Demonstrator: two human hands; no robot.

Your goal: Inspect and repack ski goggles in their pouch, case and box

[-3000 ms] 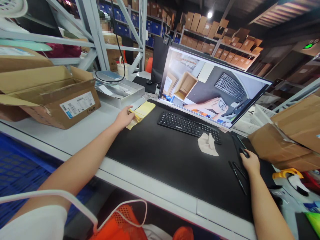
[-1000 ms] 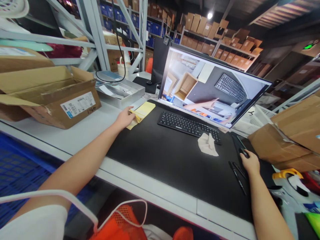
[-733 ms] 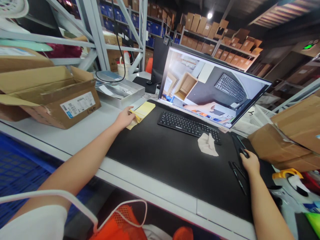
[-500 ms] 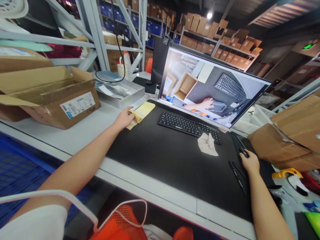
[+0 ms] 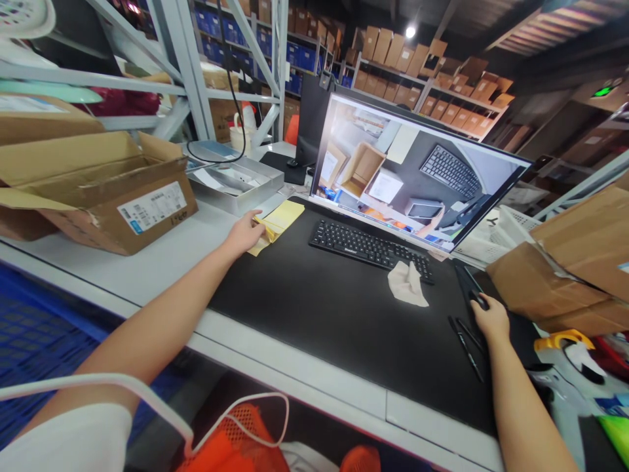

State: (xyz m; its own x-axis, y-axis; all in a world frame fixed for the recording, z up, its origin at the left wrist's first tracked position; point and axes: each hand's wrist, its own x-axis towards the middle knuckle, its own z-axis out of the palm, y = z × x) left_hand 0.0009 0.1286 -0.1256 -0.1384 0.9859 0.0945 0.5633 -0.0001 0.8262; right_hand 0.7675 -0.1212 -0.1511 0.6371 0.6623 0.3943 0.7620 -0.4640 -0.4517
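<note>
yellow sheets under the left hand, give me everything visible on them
The yellow sheets look like thin paper, pale yellow, apparently more than one layer, lying flat. They straddle the far-left corner of the black desk mat, partly on the white table, just in front of the grey metal tray. The left hand grips their near edge, which is lifted and creased there. No print is legible.
</note>
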